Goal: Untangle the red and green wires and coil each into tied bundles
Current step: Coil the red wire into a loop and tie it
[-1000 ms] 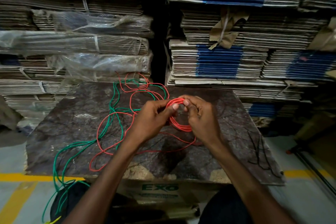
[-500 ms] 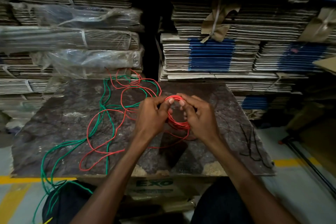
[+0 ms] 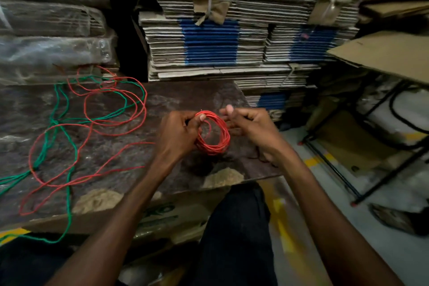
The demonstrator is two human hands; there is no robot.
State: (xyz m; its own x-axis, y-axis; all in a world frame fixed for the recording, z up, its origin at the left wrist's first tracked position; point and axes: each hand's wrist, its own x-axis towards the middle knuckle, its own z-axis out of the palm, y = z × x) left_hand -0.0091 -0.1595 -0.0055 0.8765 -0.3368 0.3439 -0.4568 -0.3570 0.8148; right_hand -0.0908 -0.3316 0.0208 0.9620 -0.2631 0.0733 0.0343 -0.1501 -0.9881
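Note:
A small coil of red wire [image 3: 217, 146] hangs between my hands above the dark board [image 3: 167, 100]. My left hand [image 3: 177, 133] grips the coil's left side, thumb pressed on its top. My right hand [image 3: 249, 124] has its fingers curled at the coil's right side and seems to pinch a strand there. The rest of the red wire [image 3: 111, 125] runs left from the coil in loose loops over the board. A green wire [image 3: 58, 118] lies tangled with those loops and trails off the board's front left edge.
Tall stacks of flattened cardboard [image 3: 209, 42] stand right behind the board, some wrapped in plastic [image 3: 53, 53] at left. A black metal frame [image 3: 362, 146] with cardboard on it stands at right. A printed carton [image 3: 162, 216] lies under the board, my knee [image 3: 236, 216] beside it.
The view has swung right, so board and loose wires now sit further left. My hands have drawn slightly apart and the red coil shows as an open ring between them.

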